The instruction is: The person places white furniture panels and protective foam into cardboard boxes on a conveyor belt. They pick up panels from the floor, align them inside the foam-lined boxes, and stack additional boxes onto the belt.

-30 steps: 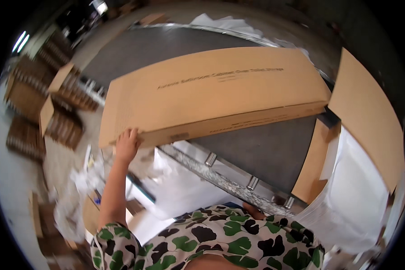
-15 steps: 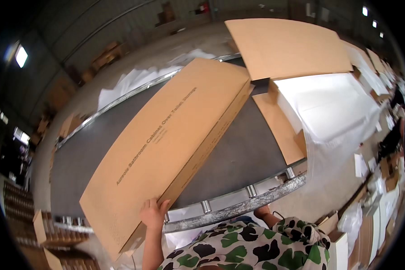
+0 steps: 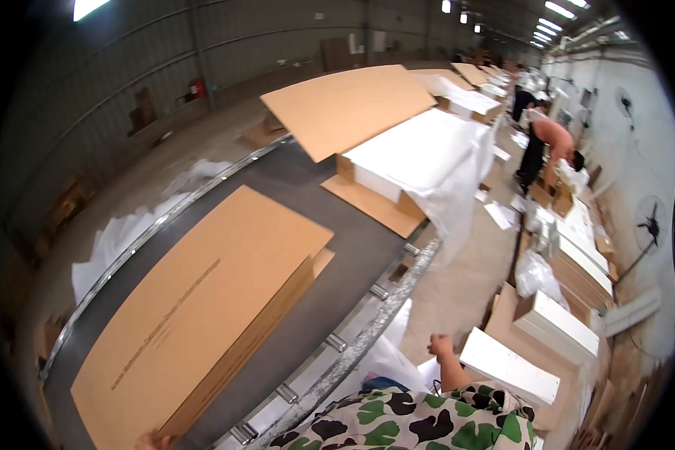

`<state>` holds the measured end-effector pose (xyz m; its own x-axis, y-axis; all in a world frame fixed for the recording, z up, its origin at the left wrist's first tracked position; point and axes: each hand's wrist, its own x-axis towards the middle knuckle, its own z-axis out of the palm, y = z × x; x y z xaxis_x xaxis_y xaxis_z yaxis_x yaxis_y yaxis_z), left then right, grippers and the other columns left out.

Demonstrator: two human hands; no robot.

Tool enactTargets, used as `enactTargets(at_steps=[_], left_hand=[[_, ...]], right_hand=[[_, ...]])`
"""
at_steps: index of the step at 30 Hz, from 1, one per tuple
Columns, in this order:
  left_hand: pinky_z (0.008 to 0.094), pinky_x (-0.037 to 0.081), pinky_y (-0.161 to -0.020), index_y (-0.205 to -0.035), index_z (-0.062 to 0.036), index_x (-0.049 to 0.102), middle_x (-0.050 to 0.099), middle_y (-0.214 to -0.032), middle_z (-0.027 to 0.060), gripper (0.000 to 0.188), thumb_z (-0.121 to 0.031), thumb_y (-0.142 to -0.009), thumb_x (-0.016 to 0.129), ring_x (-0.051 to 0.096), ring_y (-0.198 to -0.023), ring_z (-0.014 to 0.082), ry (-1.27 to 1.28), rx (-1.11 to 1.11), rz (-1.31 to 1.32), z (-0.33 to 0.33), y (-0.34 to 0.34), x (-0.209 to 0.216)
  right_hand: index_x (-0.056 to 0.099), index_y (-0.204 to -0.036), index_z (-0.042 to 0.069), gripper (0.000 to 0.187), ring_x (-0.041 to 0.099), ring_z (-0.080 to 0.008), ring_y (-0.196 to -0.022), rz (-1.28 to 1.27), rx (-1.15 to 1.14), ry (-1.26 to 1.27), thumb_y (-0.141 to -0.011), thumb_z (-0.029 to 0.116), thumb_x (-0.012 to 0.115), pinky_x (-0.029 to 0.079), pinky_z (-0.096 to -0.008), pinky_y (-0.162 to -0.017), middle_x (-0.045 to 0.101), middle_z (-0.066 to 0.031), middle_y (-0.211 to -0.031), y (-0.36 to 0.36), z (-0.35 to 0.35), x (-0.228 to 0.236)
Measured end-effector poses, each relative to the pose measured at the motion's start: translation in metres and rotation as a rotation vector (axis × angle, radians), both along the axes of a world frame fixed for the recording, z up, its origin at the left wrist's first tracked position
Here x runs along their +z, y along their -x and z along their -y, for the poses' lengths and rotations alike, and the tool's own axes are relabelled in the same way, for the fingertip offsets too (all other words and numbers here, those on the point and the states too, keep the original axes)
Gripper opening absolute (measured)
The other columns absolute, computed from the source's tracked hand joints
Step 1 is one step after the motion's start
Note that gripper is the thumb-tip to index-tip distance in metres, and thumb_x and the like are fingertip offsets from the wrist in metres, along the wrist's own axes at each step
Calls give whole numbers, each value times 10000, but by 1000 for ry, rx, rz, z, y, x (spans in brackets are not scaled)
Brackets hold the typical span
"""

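A long brown cardboard box (image 3: pixel 210 300), with a line of print along its top, lies at a slant on the dark conveyor belt (image 3: pixel 352 262). At the lower edge, my left hand (image 3: pixel 154 441) grips the near end of the box's side edge; most of this hand is cut off by the frame. My right hand (image 3: pixel 440 346) is off to the right of the conveyor, over the floor, its fingers curled in and nothing visible in them. Farther along the belt, an opened carton (image 3: pixel 382 208) holds white foam-wrapped contents (image 3: pixel 420 150), with its large flap (image 3: pixel 352 105) raised.
A metal rail with rollers (image 3: pixel 336 343) edges the belt. White panels (image 3: pixel 510 364) and stacked boards (image 3: pixel 559 322) lie at right, beside a clear plastic bag (image 3: pixel 538 276). A person (image 3: pixel 553 142) bends over farther back. A wall fan (image 3: pixel 651 223) is at right.
The view has swung right. The box has shifted nearer along the belt, away from the opened carton, with my left hand on its edge. My right hand now shows more fully.
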<state>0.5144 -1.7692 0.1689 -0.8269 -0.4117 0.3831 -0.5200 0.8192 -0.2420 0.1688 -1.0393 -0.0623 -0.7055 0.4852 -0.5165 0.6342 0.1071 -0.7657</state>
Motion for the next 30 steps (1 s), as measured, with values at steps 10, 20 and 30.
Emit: enactTargets(at_steps=[10,20,30], left_hand=[[433,413,-573,-723,-36,569,558,-701,161,313,-334,-765,654,535,-668,355,-415,-365,-286,-166,204,-7],[377,391,-525,-612,-57,536,530,-604,95,303,-280,-674,731,519,-576,286,-523,-506,-221,-227,186,22],[403,471,-751,-1012,-80,633,601,-913,126,312,-149,-717,704,571,-847,322,-624,-509,-396,-226,184,74]], right_hand=[[562,-978,45,315,569,-129,-713,-456,314,480,-879,341,523,473,-262,-599,599,-53,-865,148,114,155],[450,-1224,50,433,568,-190,-1010,-411,423,1043,-888,312,534,500,-321,-792,551,-71,-1167,140,206,169],[504,-1168,55,384,595,-160,-950,-465,515,1044,-910,339,485,500,-314,-763,616,-69,-1030,150,193,247]])
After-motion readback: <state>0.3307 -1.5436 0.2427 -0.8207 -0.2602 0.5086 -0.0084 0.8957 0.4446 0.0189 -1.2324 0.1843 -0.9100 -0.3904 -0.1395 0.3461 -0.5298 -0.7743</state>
